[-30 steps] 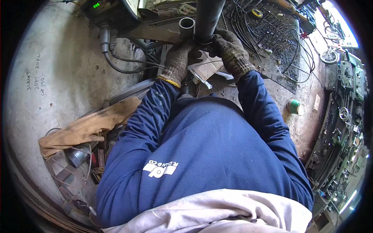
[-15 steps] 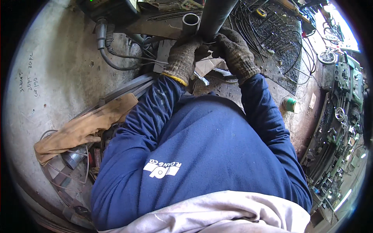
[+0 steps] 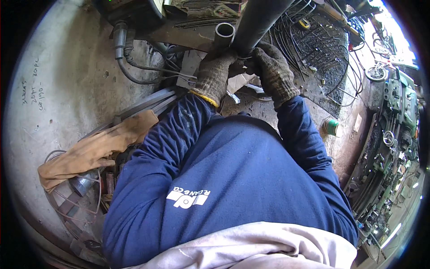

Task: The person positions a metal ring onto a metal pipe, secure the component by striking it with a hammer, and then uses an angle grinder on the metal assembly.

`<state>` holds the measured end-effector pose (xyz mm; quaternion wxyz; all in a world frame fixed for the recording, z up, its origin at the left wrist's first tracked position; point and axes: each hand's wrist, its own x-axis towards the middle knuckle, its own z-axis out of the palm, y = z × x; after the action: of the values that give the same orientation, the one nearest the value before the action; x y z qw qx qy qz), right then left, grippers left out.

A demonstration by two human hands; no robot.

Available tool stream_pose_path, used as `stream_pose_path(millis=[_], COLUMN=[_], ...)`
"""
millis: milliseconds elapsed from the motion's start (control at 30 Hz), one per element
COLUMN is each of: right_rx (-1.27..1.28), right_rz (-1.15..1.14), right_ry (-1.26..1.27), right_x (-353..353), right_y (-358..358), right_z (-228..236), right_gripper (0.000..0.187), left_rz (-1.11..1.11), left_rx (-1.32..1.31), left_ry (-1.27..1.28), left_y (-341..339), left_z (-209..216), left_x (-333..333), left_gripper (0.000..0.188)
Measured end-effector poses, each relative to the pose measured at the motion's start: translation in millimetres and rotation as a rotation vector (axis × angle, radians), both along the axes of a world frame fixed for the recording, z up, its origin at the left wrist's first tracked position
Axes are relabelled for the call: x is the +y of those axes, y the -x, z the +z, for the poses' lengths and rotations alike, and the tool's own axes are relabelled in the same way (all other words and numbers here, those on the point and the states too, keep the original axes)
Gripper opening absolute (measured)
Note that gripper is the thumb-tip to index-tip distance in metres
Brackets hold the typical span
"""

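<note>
Both my hands wear brown-grey knitted work gloves. My left hand (image 3: 214,74) is closed around the lower part of a short steel pipe (image 3: 224,32), whose open round end faces up. Beside it a thicker dark pipe (image 3: 257,24) slants up and out of the picture's top edge. At that pipe's lower end, my right hand (image 3: 275,74) is closed against its side, fingers curled inward. Both sets of fingertips are largely hidden by gloves and pipes. Below, between the hands, lie pale torn cardboard (image 3: 239,82) and a shiny strip (image 3: 233,97).
A dark machine (image 3: 130,13) with thick cables (image 3: 134,78) stands at upper left. Steel bars (image 3: 145,104) and a tan leather glove (image 3: 96,145) lie left of me. Rods and cables cover a dark plate (image 3: 322,58) at right. A green tin (image 3: 331,127) and a lathe-like machine (image 3: 398,121) are farther right.
Pipes and gloves sit slightly lower and farther right in the picture, while the background has shifted a little too. Both hands keep about the same hold.
</note>
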<state>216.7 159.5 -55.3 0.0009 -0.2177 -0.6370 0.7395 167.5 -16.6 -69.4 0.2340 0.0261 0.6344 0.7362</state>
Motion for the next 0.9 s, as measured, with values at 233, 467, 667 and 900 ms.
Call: stream_pose_path(millis=[233, 467, 667, 900], right_rx=[-0.021, -0.008, 0.269, 0.205], right_rz=[0.018, -0.105, -0.025, -0.233], right_ry=[0.02, 0.023, -0.089, -0.233], right_x=[-3.3, -12.8, 4.2, -4.1], right_y=[0.8, 4.2, 3.5, 7.3], right_z=[12.5, 7.4, -35.5, -24.6], right_gripper=[0.038, 0.035, 0.034, 0.043], left_rz=[-0.072, 0.009, -0.529, -0.296], left_rx=[0.154, 0.993, 0.477, 0.493], left_ry=[0.401, 0.546, 0.407, 0.291], left_y=[7.1, 44.7, 60.0, 57.6], left_z=[30.4, 1.2, 55.5, 26.6], left_x=[-9.7, -21.7, -0.1, 2.1], left_gripper=[0.056, 0.096, 0.099, 0.117])
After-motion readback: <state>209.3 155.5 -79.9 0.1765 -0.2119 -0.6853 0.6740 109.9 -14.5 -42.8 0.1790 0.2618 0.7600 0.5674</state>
